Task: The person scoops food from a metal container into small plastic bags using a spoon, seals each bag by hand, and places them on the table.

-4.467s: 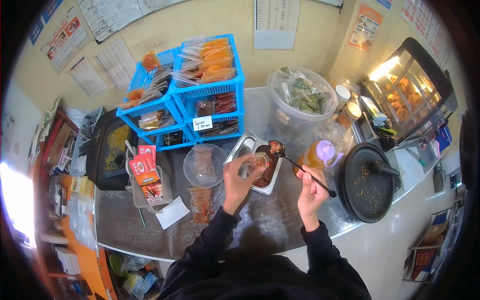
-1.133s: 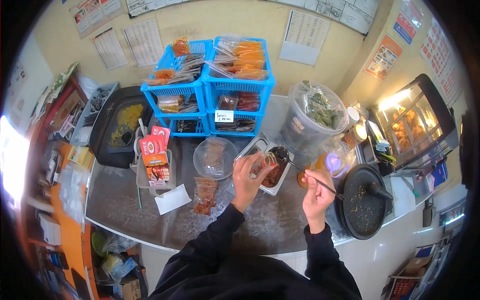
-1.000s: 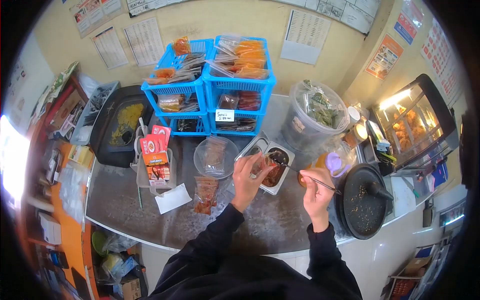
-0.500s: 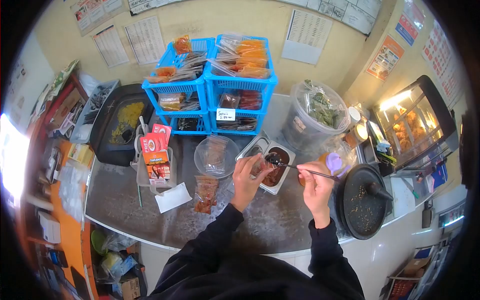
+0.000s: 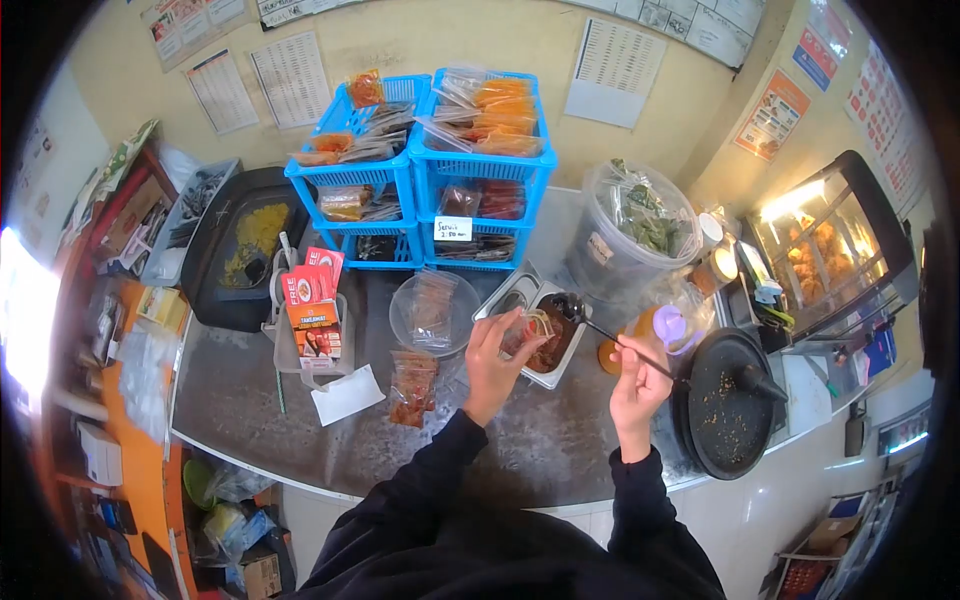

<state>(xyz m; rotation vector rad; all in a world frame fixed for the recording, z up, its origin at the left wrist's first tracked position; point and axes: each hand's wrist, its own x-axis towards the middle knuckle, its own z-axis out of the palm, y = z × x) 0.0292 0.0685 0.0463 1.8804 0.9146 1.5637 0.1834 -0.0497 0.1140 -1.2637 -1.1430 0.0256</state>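
Observation:
My left hand (image 5: 495, 365) grips a small clear plastic bag (image 5: 536, 325), its mouth spread wide above the near side of a metal food pan (image 5: 546, 379). Dark reddish-brown sauce (image 5: 550, 352) lies in that pan. The handle of a black spoon (image 5: 625, 342) is pinched in my right hand (image 5: 636, 390). The bowl of the spoon hangs over the pan, just right of the bag and apart from it. Left of my left hand, filled sauce packets (image 5: 411, 388) lie on the dark table, and more sit in a round clear tub (image 5: 402, 305).
Blue stacked baskets (image 5: 480, 160) full of packets stand at the back. A large clear bucket (image 5: 615, 235) of leafy greens is behind the pan. To the right sits a stone mortar (image 5: 725, 430) with its pestle. A card holder (image 5: 315, 335) stands left.
The spoon has drawn back to the right, out of the bag's mouth and over the pan. My right hand moved slightly right and down; my left hand stayed in place with the bag.

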